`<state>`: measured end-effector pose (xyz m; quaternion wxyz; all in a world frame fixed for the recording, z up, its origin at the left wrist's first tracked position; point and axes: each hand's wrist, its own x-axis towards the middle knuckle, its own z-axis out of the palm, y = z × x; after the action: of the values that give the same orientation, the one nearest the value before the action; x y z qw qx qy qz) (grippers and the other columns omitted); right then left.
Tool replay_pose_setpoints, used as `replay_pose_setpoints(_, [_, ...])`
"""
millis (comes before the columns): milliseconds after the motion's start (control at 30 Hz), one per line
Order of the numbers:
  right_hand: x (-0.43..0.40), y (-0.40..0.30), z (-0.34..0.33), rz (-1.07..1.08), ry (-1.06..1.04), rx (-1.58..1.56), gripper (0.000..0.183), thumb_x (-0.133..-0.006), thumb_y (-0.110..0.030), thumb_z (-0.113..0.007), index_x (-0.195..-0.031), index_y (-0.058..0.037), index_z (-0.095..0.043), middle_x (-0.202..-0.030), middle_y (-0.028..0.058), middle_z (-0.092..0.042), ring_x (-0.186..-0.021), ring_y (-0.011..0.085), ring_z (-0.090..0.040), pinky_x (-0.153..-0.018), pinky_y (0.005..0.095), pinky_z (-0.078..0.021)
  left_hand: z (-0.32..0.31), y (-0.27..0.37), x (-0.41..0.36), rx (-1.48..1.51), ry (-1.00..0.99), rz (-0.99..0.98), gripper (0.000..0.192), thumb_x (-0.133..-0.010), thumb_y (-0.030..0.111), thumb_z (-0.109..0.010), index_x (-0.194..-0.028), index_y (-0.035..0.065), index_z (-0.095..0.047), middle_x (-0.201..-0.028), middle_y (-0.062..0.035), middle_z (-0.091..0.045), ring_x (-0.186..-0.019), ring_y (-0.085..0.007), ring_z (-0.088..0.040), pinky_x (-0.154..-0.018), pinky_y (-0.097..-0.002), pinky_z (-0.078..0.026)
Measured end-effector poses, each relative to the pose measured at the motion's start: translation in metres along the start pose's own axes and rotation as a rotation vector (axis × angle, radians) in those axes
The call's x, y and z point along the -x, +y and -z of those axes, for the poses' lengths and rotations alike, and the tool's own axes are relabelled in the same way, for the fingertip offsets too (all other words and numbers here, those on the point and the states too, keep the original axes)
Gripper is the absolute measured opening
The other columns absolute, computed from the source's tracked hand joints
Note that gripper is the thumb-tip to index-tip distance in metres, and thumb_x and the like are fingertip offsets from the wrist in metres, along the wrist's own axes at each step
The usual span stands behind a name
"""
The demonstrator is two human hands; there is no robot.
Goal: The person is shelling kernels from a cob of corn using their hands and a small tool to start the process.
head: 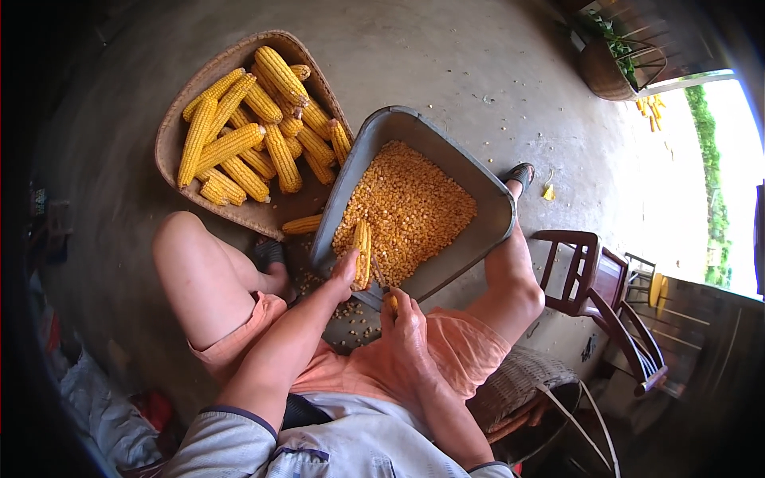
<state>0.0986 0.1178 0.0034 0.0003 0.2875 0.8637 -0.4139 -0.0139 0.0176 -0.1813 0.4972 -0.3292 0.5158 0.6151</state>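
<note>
My left hand (345, 275) holds an ear of yellow corn (362, 251) upright over the near end of a grey scoop-shaped pan (455, 276). My right hand (406, 328) grips a tool by its yellowish handle (392, 305); its thin metal shaft (378, 272) points at the ear's right side. Whether the tip touches the ear, I cannot tell. Loose corn kernels (412, 203) fill much of the pan, which leans near my right leg. Beyond my left knee, a shallow woven basket (169, 140) holds many whole ears (239, 143).
One ear (302, 224) lies between basket and pan. Scattered kernels (352, 322) dot the concrete floor. To the right are a dark wooden chair (577, 272) and a wicker basket (526, 382) with handles. Another basket (606, 71) with green leaves stands far right. A white sack (101, 400) lies left.
</note>
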Motion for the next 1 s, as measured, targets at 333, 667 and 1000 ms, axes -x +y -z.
replay_pose_setpoints(333, [-0.079,0.058,-0.035,-0.027,0.199,0.067,0.032,-0.088,-0.008,-0.059,-0.120,-0.0027,-0.053,-0.104,0.0267,-0.057,-0.092,0.0460,-0.058,-0.076,0.0527,-0.0500,-0.010,0.005,0.014,0.047,-0.025,-0.131,0.049,-0.089,0.041,-0.068,-0.122,0.0046,-0.060,-0.096,-0.0081,-0.065,-0.076,-0.0194,-0.065,-0.061,-0.0342,-0.055])
replay_pose_setpoints(667, [-0.118,0.048,-0.031,-0.124,-0.127,-0.474,0.055,-0.099,-0.046,-0.053,-0.118,0.0057,-0.061,-0.094,0.0153,-0.066,-0.086,0.0206,-0.061,-0.076,0.0333,-0.0488,-0.035,0.040,0.083,-0.219,-0.214,-0.379,0.050,-0.090,0.022,-0.068,-0.133,0.0047,-0.049,-0.111,-0.0049,-0.060,-0.095,-0.0129,-0.058,-0.079,-0.0273,-0.049])
replay_pose_setpoints(1000, [-0.092,0.006,0.010,0.036,-0.203,-0.776,0.044,-0.095,-0.040,-0.062,-0.109,0.0022,-0.059,-0.089,0.0106,-0.066,-0.081,0.0157,-0.060,-0.072,0.0323,-0.0500,-0.045,0.080,0.164,-0.309,-0.568,-0.346,0.066,-0.089,0.012,-0.066,-0.146,0.0099,-0.033,-0.114,-0.0046,-0.054,-0.090,-0.0127,-0.060,-0.071,-0.0274,-0.055])
